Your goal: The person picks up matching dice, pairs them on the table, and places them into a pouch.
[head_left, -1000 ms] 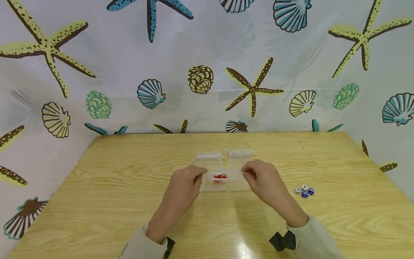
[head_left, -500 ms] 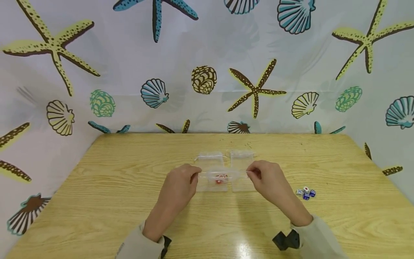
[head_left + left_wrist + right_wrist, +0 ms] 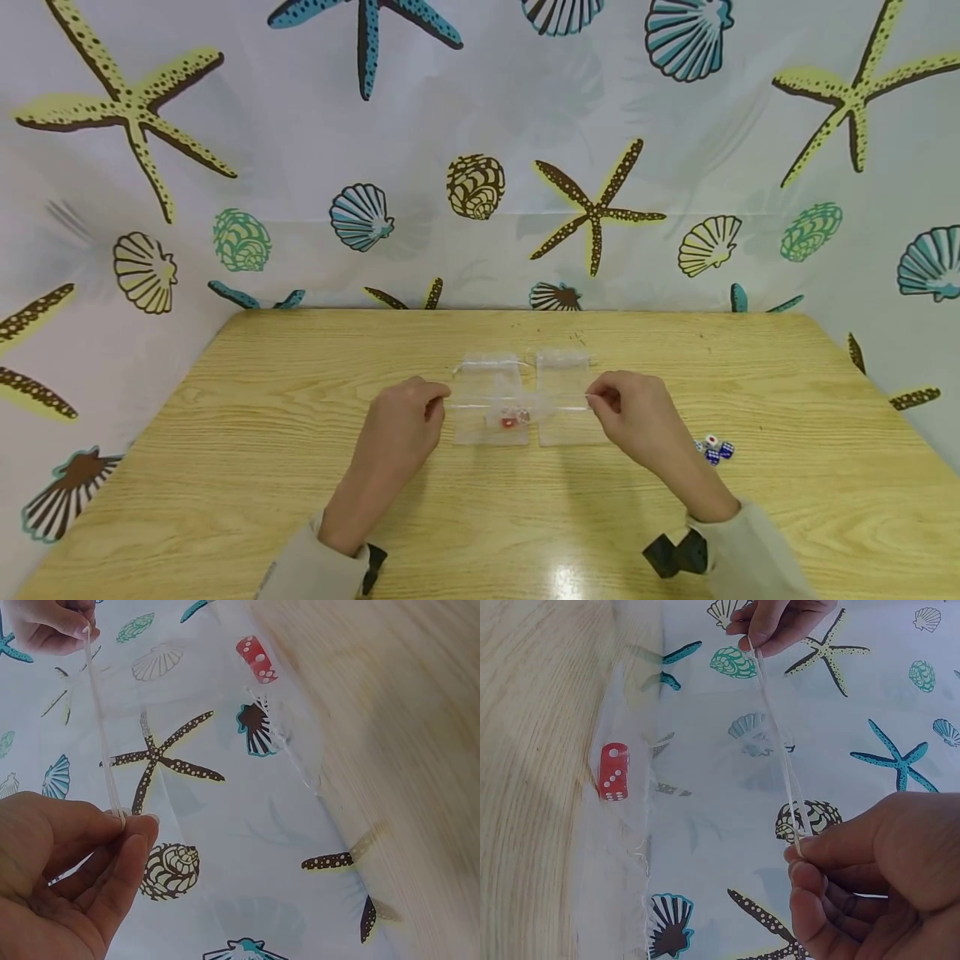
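Note:
My left hand pinches one end of a thin pale drawstring between thumb and fingertips. The other end is pinched by my right hand, so the string runs taut between them. Below it hangs a sheer white drawstring bag, its mouth gathered along the string. Red dice with white pips show through the sheer fabric low in the bag. In the head view the bag overlaps two more sheer bags lying flat on the table, a left bag and a right bag.
Several small dice, white and blue, lie in a cluster right of my right hand. The wooden table ends at a white curtain printed with starfish and shells.
My hands have moved apart, left hand leftward and right hand rightward, and the string between them has lengthened. The red dice show less clearly in the head view.

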Demonstrator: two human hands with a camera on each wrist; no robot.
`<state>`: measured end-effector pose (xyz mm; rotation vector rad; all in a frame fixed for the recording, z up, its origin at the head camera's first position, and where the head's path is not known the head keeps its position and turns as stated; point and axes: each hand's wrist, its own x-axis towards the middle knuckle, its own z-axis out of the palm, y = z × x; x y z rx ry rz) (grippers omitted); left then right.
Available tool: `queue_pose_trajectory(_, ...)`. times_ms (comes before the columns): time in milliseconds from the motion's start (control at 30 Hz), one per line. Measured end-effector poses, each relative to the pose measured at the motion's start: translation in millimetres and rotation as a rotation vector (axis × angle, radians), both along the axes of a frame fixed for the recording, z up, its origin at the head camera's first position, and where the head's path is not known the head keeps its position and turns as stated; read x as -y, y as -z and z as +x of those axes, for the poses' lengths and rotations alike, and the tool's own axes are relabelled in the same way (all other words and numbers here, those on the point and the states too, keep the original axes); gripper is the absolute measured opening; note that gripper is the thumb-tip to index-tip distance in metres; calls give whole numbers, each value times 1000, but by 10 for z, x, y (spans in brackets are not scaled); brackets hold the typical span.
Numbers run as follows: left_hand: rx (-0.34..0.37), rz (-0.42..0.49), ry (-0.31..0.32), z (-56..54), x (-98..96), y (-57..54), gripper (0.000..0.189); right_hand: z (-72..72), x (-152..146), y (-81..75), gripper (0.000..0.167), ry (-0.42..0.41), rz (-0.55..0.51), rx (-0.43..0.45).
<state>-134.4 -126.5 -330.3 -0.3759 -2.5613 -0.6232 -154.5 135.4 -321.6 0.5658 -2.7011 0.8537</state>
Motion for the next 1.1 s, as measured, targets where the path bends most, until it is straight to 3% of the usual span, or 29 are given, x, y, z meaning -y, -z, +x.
queue_pose_trajectory(233,-35,-5,-7,-19,89,17,16,-19,-110,-10,8,24,10,3)
queue_pose_trajectory(633,5,8,-43,-29,147,5,17,-65,-175,-34,10,25,-18,28)
queue_pose_trajectory(933,-75,0,-39,-47,164,-45,16,-99,-158,-69,11,41,-32,-3)
queue_pose_trajectory(1100,-84,17,-47,-41,188,-84,16,-113,-130,-96,10,32,-42,-35)
